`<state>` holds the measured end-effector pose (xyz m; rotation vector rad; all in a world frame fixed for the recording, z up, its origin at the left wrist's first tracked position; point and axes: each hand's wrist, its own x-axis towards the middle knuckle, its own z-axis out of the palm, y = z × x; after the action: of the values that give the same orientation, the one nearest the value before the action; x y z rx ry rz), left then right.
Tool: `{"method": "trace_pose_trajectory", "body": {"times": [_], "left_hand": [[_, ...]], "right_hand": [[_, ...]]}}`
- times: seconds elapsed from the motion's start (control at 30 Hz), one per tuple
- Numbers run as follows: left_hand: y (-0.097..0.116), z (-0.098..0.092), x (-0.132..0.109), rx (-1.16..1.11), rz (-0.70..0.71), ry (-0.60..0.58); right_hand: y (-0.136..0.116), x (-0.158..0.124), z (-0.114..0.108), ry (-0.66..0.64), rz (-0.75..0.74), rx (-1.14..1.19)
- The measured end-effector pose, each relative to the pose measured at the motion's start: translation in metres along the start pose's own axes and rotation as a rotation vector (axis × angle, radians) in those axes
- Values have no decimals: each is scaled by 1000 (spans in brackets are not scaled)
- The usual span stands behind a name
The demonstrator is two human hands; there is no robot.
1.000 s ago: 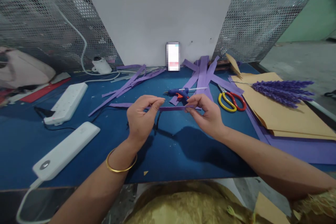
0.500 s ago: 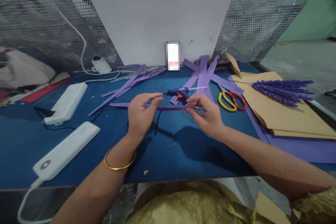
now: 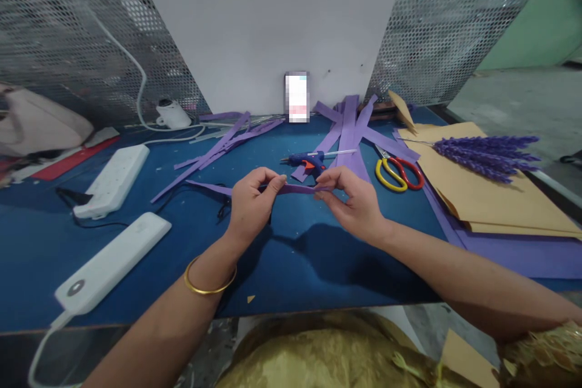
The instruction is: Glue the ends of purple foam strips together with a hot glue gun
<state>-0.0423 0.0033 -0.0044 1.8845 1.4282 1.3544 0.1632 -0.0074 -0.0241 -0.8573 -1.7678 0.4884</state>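
A narrow purple paper strip [image 3: 297,189] stretches between my two hands above the blue table. My left hand [image 3: 255,201] pinches it between thumb and fingers, and its loose end trails out to the left. Near the other end, my right hand [image 3: 350,197] grips the strip with thumb and fingertips. Just beyond my hands lies a blue glue gun [image 3: 313,160] with an orange trigger and a clear stick in its back. Yellow-and-red-handled scissors [image 3: 398,173] rest to the right of my right hand.
Loose purple strips [image 3: 350,127] lie at the back, left and right. A phone [image 3: 297,97] leans on the white board. Brown paper [image 3: 477,206] with purple flower sprigs [image 3: 491,156] is at right. A power strip [image 3: 113,180] and white power bank [image 3: 113,260] occupy the left.
My left hand has slid a little to the right along the strip, closer to my right hand. Both hands still hold the strip.
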Motion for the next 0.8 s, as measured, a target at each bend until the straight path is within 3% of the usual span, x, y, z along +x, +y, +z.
{"method": "trace_pose_trajectory", "body": {"times": [0.13,0.33,0.5,0.6,0.73,0.8], "left_hand": [[-6,1,3,-58,-55,82],[-17,-3,14,-330,-72,351],[-15,-8,13,-162,-13,436],[-12,-10,12,-20,68,345],[-8,-9,9,51,47,21],[-6,-8,8,88,34,-70]], "right_hand": [[-1,0,-1,-4,-14,-13],[4,1,-2,-6,-2,-7],[7,0,-1,-9,17,13],[6,1,-1,3,19,-2],[5,2,-1,12,10,-16],[5,3,-2,14,4,-15]]}}
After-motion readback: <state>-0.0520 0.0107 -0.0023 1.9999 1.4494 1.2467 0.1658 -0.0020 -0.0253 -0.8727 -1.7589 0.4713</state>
